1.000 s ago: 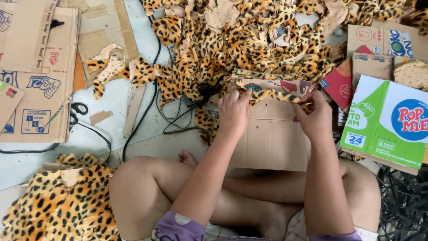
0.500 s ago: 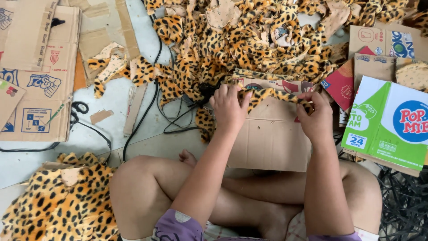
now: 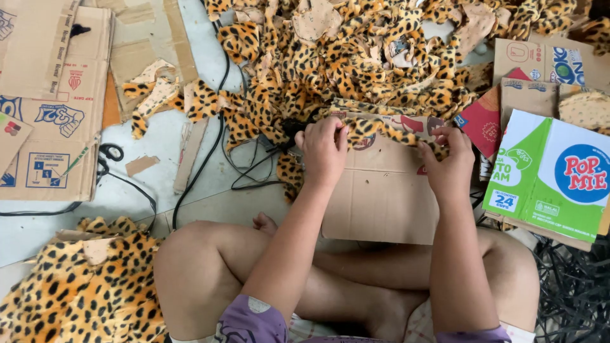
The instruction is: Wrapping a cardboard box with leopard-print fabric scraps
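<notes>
Head view shows a leopard-print plush fabric strip (image 3: 381, 130) lying left to right along the top edge of a flat brown cardboard sheet (image 3: 381, 197) above the crossed legs, left hand (image 3: 324, 149) and right hand (image 3: 448, 162) curled closed, pinching its ends.

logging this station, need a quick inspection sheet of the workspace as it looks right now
surface: pale floor, person sits cross-legged on it
job's things: brown cardboard panel across the lap; leopard-print fabric strip lying along its top edge
clutter: heap of leopard-print scraps ahead; folded leopard fabric lower left; cardboard offcut
grippers: left hand and right hand both pressing the strip at the panel's top edge
cables: black cables run over the floor into the heap
surroundings: flattened cartons at left; green and white carton at right; scissors beside the left cartons
</notes>
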